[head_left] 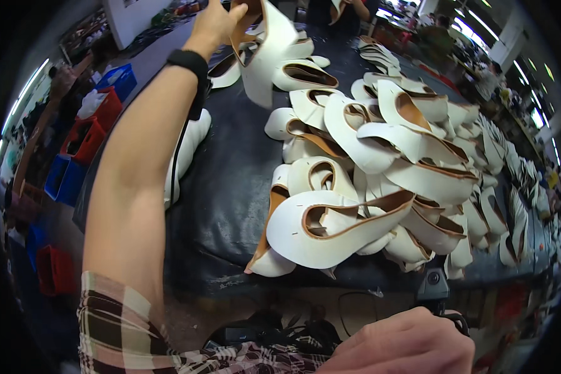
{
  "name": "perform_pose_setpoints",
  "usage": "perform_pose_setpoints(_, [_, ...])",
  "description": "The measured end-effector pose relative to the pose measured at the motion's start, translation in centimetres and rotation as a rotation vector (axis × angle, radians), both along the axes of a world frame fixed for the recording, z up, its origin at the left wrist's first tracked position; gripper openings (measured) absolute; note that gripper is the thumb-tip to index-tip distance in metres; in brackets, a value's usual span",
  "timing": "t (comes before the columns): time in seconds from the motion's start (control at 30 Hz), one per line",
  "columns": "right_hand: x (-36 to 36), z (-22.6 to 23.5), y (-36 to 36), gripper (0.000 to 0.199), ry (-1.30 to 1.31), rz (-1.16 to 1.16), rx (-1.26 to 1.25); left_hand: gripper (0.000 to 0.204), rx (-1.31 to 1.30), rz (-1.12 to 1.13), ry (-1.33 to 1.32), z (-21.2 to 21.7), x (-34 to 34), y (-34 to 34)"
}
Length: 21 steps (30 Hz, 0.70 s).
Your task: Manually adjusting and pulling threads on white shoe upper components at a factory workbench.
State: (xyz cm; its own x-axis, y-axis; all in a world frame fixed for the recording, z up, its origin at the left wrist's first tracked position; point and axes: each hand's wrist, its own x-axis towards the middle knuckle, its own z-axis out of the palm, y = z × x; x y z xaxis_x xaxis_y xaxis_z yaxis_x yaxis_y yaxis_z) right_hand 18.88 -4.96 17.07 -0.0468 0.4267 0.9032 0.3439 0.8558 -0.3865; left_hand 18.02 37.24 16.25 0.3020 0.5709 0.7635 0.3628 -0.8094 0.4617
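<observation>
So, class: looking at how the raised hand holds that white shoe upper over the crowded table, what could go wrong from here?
The left hand pinches the white shoe upper only at its top edge, so it might slip and drop. The heap of uppers overhangs the dark table near its front edge; a nudge could tip some off. The right hand sits low, too far away to catch anything.

No packages, labels, signs — or screens.

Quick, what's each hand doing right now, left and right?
Left hand: closed on a white shoe upper, lifted over the dark table.
Right hand: curled at the lower edge; whether it holds anything cannot be told.
</observation>
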Motion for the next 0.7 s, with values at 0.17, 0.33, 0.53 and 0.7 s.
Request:
perform_pose_setpoints(0.17, [3.6,0.5,0.1,0.018,-0.126,-0.087,-0.002,0.072,-0.248,0.02,0.244,-12.9,2.9,2.1])
perform_pose_setpoints(0.33, [7.2,0.7,-1.3,0.014,-0.18,-0.096,-0.176,0.059,-0.319,-0.021,0.33,-19.6,5.6,-1.1])
perform_pose_setpoints(0.53, [9.6,-0.1,-2.6,0.01,-0.176,-0.079,-0.296,0.063,-0.371,-0.384,0.498,-21.2,11.2,-4.9])
perform_pose_setpoints(0.7, [11.3,-1.6,-1.5,0.009,-0.163,-0.077,-0.341,0.065,-0.337,-0.225,0.917,-23.1,13.0,-6.5])
